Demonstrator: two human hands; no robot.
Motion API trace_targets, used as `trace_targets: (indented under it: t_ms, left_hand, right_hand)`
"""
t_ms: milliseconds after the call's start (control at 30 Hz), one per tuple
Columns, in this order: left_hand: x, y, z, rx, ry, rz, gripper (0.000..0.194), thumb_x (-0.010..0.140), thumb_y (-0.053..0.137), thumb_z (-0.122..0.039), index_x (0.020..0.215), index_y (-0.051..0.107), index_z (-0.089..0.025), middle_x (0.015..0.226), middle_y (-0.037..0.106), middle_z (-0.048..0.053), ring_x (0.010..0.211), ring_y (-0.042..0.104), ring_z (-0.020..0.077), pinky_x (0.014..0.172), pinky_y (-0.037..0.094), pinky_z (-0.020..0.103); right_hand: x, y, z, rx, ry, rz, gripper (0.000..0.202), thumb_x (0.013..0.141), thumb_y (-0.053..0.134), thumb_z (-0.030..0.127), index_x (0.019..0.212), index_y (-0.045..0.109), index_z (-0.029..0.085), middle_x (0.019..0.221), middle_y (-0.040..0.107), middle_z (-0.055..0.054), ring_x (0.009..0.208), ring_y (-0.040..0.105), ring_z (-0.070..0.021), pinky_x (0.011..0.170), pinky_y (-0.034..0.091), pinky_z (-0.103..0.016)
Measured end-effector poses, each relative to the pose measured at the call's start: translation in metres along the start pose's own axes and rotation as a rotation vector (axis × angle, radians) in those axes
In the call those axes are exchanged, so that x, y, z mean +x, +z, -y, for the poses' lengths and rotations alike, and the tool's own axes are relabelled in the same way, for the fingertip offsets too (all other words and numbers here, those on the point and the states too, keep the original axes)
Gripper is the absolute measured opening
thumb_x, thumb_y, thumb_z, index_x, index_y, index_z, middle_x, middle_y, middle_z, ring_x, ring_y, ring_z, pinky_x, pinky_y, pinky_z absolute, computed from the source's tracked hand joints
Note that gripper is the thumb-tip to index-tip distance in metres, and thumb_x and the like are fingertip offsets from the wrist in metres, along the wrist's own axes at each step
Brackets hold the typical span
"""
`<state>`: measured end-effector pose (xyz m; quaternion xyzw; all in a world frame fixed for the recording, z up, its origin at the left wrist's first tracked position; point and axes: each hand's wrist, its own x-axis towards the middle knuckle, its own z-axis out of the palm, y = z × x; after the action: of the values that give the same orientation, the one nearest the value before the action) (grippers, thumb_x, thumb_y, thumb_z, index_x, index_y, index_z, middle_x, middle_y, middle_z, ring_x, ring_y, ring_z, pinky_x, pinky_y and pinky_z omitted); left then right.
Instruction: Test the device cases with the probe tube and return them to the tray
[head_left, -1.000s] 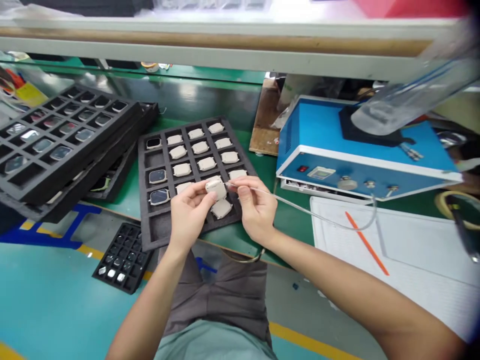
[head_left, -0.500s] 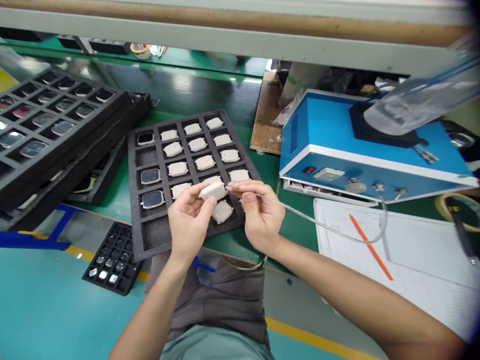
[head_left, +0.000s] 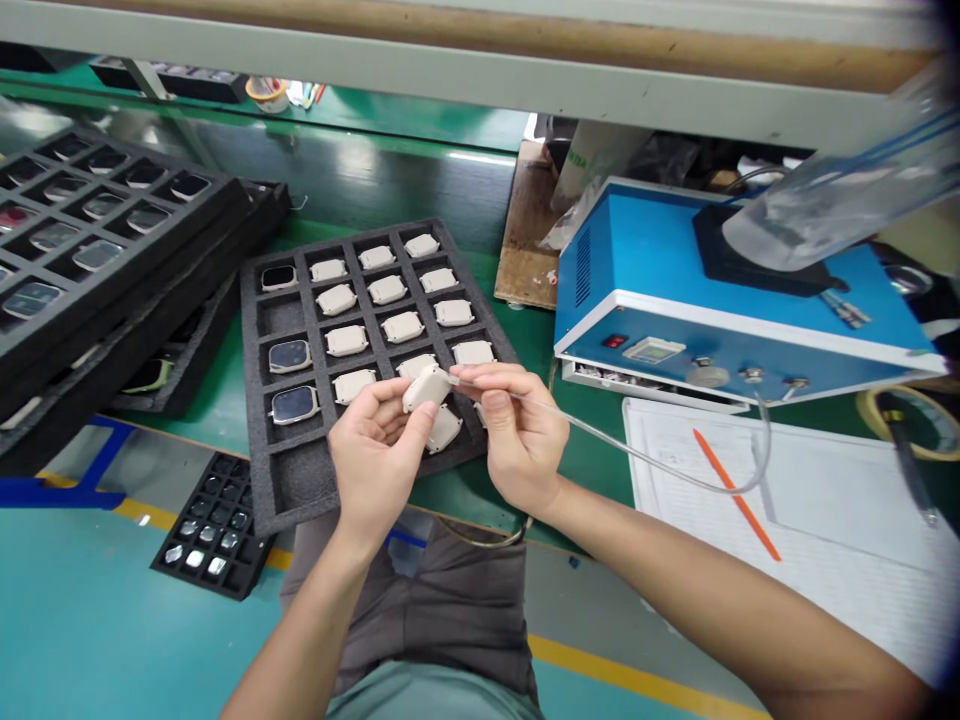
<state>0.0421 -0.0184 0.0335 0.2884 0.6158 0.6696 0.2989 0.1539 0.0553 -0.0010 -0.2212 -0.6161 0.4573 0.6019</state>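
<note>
Between the fingers and thumb of my left hand (head_left: 381, 450) is a cream watch case (head_left: 424, 390), tilted above the tray. My right hand (head_left: 525, 425) pinches the end of a clear thin tube (head_left: 645, 455), whose tip touches or nearly touches the case's right edge; I cannot tell which. The tube curves back to the front of a blue machine (head_left: 660, 340). Under both hands lies a dark foam tray (head_left: 259, 440) with several cream watch cases in its pockets. Its left column holds several dark-screened watches (head_left: 294, 405).
Stacked foam trays (head_left: 112, 270) with watches stand at the left. On the right, paper sheets (head_left: 840, 510) lie under an orange stick (head_left: 736, 495), near a tape roll (head_left: 911, 420). Behind is a wooden board (head_left: 525, 240). A smaller tray (head_left: 214, 530) sits lower, beyond the bench edge.
My left hand has turned the watch case to a steeper tilt against the tube tip. My right hand keeps its pinch. The whole view has shifted slightly.
</note>
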Motion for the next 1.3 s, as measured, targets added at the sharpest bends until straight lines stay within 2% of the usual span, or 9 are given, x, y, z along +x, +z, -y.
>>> trace_targets:
  t_ms: [267,800,1033,1167,1300]
  left_hand:
    - [-0.0004,-0.0001,0.0016,-0.007,0.019,0.005,0.032,0.078,0.088,-0.027,0.102,0.072,-0.014,0.093,0.083,0.009,0.080,0.081,0.0193,0.072,0.065,0.022]
    - [-0.0007,-0.0002,0.0001,0.029,0.022,0.003,0.034,0.076,0.089,-0.032,0.100,0.073,-0.015,0.093,0.081,0.009,0.080,0.080,0.0223,0.073,0.065,0.028]
    - [0.0009,0.0003,0.0005,0.010,0.045,0.003,0.031,0.076,0.089,-0.027,0.100,0.074,-0.015,0.093,0.082,0.008,0.081,0.080,0.0202,0.074,0.064,0.025]
    - [0.0015,-0.0004,-0.0005,0.030,0.046,0.005,0.032,0.075,0.089,-0.029,0.100,0.075,-0.015,0.094,0.082,0.009,0.083,0.081,0.0216,0.075,0.065,0.026]
    - [0.0041,-0.0014,-0.0002,0.063,0.062,-0.043,0.036,0.073,0.091,-0.030,0.101,0.075,-0.015,0.095,0.083,0.009,0.086,0.081,0.0219,0.079,0.066,0.026]
  right_hand:
    - [0.0010,-0.0006,-0.0004,0.022,0.006,0.008,0.013,0.105,0.058,0.031,0.104,0.070,0.027,0.107,0.076,-0.008,0.107,0.077,-0.0252,0.093,0.067,-0.048]
    - [0.0011,-0.0008,-0.0005,0.000,0.017,0.009,0.013,0.105,0.058,0.032,0.102,0.071,0.027,0.106,0.076,-0.008,0.106,0.077,-0.0252,0.092,0.068,-0.048]
    - [0.0005,-0.0012,-0.0015,0.013,0.031,0.019,0.013,0.104,0.059,0.031,0.102,0.072,0.027,0.107,0.077,-0.008,0.105,0.077,-0.0253,0.093,0.066,-0.049]
    - [0.0029,0.0003,-0.0019,-0.002,0.024,0.009,0.016,0.104,0.059,0.033,0.101,0.072,0.026,0.107,0.077,-0.009,0.104,0.076,-0.0240,0.092,0.066,-0.047]
    - [0.0099,0.0031,-0.0006,-0.024,-0.026,0.010,0.019,0.105,0.057,0.035,0.097,0.071,0.025,0.103,0.078,-0.009,0.100,0.076,-0.0217,0.091,0.065,-0.042]
